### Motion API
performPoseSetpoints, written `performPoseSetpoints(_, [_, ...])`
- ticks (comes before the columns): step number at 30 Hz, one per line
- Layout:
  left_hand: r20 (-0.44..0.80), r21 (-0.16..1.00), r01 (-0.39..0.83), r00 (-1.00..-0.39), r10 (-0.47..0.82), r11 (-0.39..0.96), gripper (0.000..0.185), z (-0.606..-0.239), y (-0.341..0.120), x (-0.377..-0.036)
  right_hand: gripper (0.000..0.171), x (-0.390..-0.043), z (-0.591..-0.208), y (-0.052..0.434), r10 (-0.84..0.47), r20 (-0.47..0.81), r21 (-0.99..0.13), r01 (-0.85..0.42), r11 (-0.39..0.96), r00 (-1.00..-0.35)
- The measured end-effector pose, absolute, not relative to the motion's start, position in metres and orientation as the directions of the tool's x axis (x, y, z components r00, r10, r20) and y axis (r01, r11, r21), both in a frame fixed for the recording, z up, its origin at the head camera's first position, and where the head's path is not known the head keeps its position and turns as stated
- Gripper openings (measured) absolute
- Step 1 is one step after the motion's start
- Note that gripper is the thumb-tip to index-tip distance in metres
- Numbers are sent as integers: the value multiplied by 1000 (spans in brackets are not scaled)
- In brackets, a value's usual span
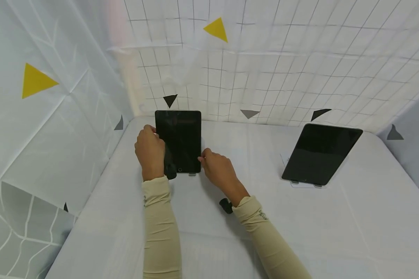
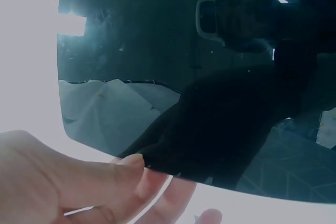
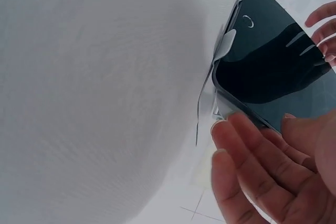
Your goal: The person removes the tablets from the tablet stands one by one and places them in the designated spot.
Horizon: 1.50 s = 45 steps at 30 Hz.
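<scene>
Two cream sleeves [image 1: 160, 232] nearest, extended over a white-covered table [image 1: 202, 252], with a small black device [image 1: 226, 205] at the right wrist. Next, right hand [image 1: 219, 170]: pinching a tablet [image 1: 185, 143] low on its right edge, thumb in front, fingers behind, probably for control of the bottom corner. Left hand [image 1: 150, 149] slightly farther: same thumb-and-finger pinch, higher on the left edge. Opposite edges at different heights, likely against twist and tipping. Bottom edge seated at pale lips [image 3: 226, 44] of a stand, apparently there to take weight and prevent sliding, leaving mostly balance to the fingers. Placed left of centre, toward the back of the table, upright in portrait. In looks: black, thin, glossy, corners rounded, screen dark, pale ring of a home button [image 1: 180, 169] at the bottom; arm and white cloth mirrored in the glass, left wrist view. About as far out, well apart to the right: a second tablet [image 1: 321, 153], also dark, propped on similar lips, touched by neither hand. Farthest, a gridded sheet [image 1: 251, 77] bearing a yellow triangle [image 1: 218, 29].
</scene>
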<state>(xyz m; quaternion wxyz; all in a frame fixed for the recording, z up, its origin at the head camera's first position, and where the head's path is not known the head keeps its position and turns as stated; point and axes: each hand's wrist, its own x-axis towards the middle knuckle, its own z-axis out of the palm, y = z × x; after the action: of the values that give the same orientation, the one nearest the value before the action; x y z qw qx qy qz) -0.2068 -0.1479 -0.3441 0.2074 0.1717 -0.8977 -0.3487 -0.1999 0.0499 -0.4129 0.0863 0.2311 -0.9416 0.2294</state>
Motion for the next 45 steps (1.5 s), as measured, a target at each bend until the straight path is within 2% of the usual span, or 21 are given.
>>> performPoseSetpoints(7, [288, 678, -156, -843, -454, 719, 16, -340, -153, -206, 20, -203, -411, 47, -399, 297, -413, -493, 766, -868])
performPoseSetpoints(17, [314, 663, -144, -837, -448, 734, 13, -335, -157, -198, 14, -200, -409, 51, -391, 311, -522, -500, 691, -866])
performPoseSetpoints(26, [294, 682, -130, -852, -432, 720, 16, -333, -157, -198, 10, -203, -410, 55, -357, 398, -570, -532, 626, -845])
performPoseSetpoints(37, [322, 690, -75, -859, -399, 720, 18, -329, -157, -199, 13, -207, -410, 57, -310, 341, -659, -461, 595, -887])
performPoseSetpoints(45, [369, 677, -27, -852, -372, 735, 19, -325, -157, -199, 10, -208, -409, 59, -328, 380, -667, -501, 551, -865])
